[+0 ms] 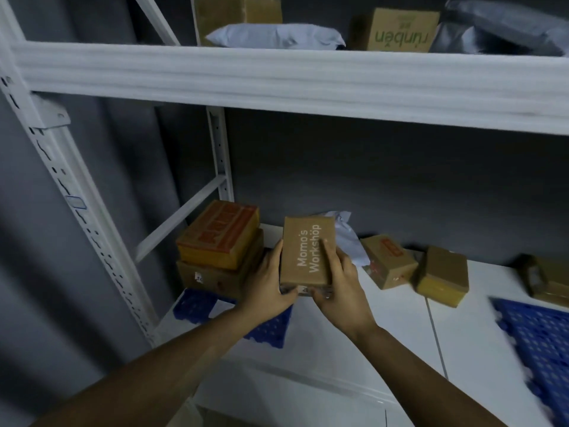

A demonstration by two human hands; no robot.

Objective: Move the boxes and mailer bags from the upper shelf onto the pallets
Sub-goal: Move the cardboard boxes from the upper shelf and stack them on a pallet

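Matt cardboard box (pixel 308 252), glossy plastic mailer bag (pixel 275 37), painted metal shelf (pixel 277 77)

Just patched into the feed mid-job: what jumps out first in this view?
Dead centre, the left hand and right hand grip a brown box printed Momo's Workshop. Across the top runs the white upper shelf, loaded with a white mailer bag, an upside-down runben box and a grey mailer bag. A blue pallet shows at the lower right edge.
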